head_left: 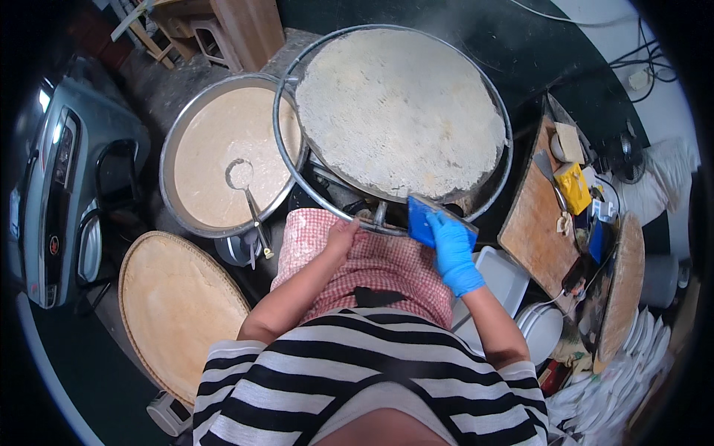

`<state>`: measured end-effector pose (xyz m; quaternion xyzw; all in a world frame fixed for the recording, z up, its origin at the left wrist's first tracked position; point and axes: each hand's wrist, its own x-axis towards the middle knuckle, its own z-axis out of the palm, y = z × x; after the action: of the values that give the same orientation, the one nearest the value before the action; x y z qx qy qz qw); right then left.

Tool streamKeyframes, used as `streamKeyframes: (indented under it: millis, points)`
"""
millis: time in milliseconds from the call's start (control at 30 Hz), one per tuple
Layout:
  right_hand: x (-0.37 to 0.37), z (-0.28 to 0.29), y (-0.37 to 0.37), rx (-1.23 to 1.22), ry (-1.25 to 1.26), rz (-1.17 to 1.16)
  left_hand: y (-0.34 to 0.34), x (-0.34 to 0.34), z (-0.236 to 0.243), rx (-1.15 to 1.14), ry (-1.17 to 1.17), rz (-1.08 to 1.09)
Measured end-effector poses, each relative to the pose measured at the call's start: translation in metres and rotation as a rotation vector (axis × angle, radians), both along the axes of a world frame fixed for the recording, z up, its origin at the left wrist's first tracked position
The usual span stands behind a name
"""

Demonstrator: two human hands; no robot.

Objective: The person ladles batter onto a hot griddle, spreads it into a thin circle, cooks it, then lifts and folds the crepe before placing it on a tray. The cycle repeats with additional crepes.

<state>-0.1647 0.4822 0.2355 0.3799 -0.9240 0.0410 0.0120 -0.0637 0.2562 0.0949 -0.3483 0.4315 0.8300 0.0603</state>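
Observation:
My bare left hand [343, 239] is closed at the near edge of a round metal ring [281, 141], its fingers gripping the tube. Inside the ring lies a large round griddle, covered by a thin pale sheet of batter [401, 111] with a rough, ridged surface. My right hand [452, 251], in a blue glove, holds a flat blue scraper [421, 221] at the griddle's near right edge. To the left, a wide metal basin [168, 167] contains beige batter [223, 134]. A ladle [255, 212] rests in it, its bowl in the batter and its handle over the rim.
A large round tan tray [182, 312] with a braided rim leans at lower left. At right are a wooden board [532, 230], a yellow packet [573, 187], white trays [500, 276] and stacked plastic bags [617, 379]. A grey-blue vehicle [89, 163] stands far left.

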Motion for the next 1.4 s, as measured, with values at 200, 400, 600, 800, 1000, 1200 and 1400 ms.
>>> streamKeyframes:
  millis: [200, 400, 600, 800, 1000, 1200, 1400]
  points:
    - [-0.041, 0.002, -0.017, -0.065, -0.029, -0.213, 0.023, -0.001, 0.002, -0.007, 0.083, 0.07]
    - [-0.014, 0.02, -0.05, 0.091, -0.207, -0.077, 0.047, -0.009, 0.016, -0.039, 0.022, -0.014]
    - [-0.019, 0.02, -0.102, -0.098, -0.118, 0.045, 0.047, -0.005, 0.012, -0.16, 0.158, -0.616]
    - [0.02, -0.006, -0.176, -0.036, -0.124, 0.145, 0.035, 0.028, 0.007, -0.46, 0.602, -1.17]
    - [-0.028, 0.021, -0.186, -0.146, -0.179, 0.172, -0.003, 0.045, 0.042, -0.318, 0.503, -1.226]
    - [-0.009, -0.005, -0.217, 0.042, 0.075, 0.154, -0.019, 0.057, 0.063, -0.358, 0.576, -1.053]
    - [-0.013, 0.038, -0.187, 0.013, -0.338, 0.171, -0.032, 0.06, 0.075, -0.3, 0.493, -1.099]
